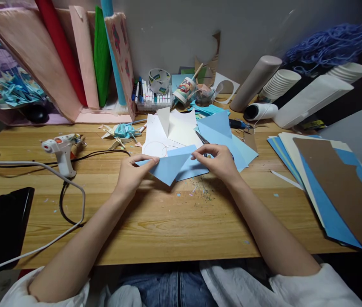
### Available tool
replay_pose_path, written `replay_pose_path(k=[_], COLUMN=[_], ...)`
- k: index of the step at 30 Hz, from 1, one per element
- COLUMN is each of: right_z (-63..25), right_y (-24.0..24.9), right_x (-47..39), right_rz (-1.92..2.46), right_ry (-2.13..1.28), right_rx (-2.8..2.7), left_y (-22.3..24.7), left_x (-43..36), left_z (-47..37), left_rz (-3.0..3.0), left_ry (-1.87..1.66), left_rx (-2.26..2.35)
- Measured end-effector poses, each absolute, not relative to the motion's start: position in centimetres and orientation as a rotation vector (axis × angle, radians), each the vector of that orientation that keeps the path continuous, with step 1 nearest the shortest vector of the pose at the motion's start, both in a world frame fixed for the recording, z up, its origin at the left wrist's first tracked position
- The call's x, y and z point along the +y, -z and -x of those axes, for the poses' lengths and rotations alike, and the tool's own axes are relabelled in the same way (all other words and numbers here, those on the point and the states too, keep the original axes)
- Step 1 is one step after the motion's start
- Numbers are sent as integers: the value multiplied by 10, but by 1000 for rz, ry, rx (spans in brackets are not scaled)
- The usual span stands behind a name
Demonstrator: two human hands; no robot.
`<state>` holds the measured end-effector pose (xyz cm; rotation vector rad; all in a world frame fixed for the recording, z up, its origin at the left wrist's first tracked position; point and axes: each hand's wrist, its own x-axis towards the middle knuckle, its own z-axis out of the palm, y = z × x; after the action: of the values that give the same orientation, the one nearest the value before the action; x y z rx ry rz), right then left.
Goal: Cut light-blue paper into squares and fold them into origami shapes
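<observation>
A light blue sheet of paper (pixel 171 167), folded into a triangle, is held up between my two hands just above the table. My left hand (pixel 133 172) pinches its left corner between thumb and fingers. At the opposite corner, my right hand (pixel 217 160) has thumb and fingertips closed on the paper. Beneath lies more blue paper (pixel 191 171). Dark scissors (pixel 202 137) lie behind my right hand, partly hidden by it. White sheets (pixel 155 132) with circles drawn on them sit just beyond, and blue sheets (pixel 214 125) are to their right.
A white glue gun (pixel 61 151) stands at left with cables around it, near a black tablet-like slab (pixel 4 221). Markers and a tape roll (pixel 159 81) are at the back. Paper cups (pixel 280 83) and blue yarn (pixel 331 44) stand back right; stacked cardstock (pixel 340 187) lies right.
</observation>
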<state>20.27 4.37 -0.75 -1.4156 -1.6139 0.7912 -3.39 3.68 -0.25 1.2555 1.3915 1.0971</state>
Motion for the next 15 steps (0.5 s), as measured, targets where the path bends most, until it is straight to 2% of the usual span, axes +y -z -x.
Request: replay_pose_path(k=[5, 11, 15], right_z=[-203, -176, -173], right_y=[8, 7, 4], right_x=[46, 34, 29], right_rz=[1370, 1270, 1319], right_ry=[-815, -1122, -1150], right_rx=[-1410, -1495, -1503], left_y=[7, 10, 2], left_x=[43, 36, 32], left_z=[40, 29, 26], left_rz=[-1153, -1088, -1189], left_ry=[-1181, -1012, -870], left_rx=[1361, 1322, 1313])
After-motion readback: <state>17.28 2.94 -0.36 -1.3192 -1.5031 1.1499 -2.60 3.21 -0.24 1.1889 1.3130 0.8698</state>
